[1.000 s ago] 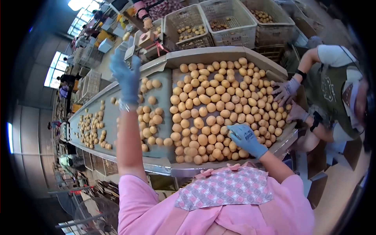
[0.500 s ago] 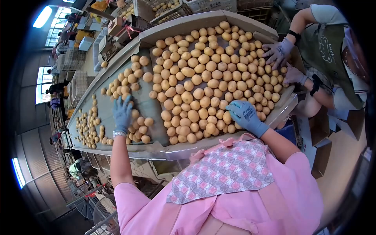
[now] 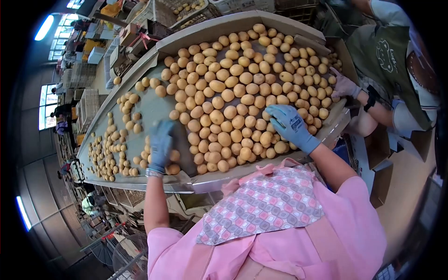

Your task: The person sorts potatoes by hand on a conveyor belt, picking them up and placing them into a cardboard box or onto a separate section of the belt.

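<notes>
Many round, yellow-brown potatoes (image 3: 238, 122) lie close together on the wide end of a sorting table. My left hand (image 3: 162, 144), in a blue-grey glove, is over the green belt (image 3: 154, 112), among a few loose potatoes. Its fingers point away from me, stretched out but blurred by motion. On the right, my right hand (image 3: 290, 123) in a matching glove rests on top of the potatoes. Its fingers are extended and slightly bent, with the tips touching potatoes; I see nothing gripped in it.
Across on the right, a co-worker's gloved hand (image 3: 345, 86) reaches to the potatoes' edge. A raised board (image 3: 210, 29) borders the far side and a metal rim (image 3: 210, 185) the near side. Crates (image 3: 186, 16) stand behind; cardboard boxes (image 3: 380, 179) lie at right.
My left hand has moved right and nearer to me across the belt. Potatoes beside the pile have shifted right into it. My right hand stays nearly in place. One co-worker hand has left the potatoes.
</notes>
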Action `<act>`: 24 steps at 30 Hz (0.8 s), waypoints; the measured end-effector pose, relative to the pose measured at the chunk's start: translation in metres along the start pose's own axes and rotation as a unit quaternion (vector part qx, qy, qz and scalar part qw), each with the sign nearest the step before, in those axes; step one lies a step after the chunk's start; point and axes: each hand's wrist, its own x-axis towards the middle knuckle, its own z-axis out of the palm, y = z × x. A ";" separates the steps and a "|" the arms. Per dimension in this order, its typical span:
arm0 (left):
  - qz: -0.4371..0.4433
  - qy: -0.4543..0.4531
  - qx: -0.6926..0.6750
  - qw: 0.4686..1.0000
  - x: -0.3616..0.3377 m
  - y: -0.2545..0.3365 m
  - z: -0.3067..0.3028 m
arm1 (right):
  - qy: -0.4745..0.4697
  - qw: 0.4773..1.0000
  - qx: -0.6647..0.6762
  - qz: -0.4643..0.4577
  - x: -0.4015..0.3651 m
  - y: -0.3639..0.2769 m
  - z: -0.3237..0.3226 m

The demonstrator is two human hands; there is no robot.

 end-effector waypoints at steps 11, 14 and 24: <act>-0.107 0.195 0.083 0.971 0.036 0.047 0.010 | -0.133 0.965 -0.144 -0.177 0.062 -0.009 0.089; -0.077 0.204 -0.064 0.974 0.056 0.111 0.019 | -0.141 0.971 -0.183 -0.061 0.108 -0.007 0.075; -0.141 0.099 0.014 0.985 -0.096 -0.071 0.031 | -0.157 0.952 -0.221 -0.143 0.027 0.009 -0.005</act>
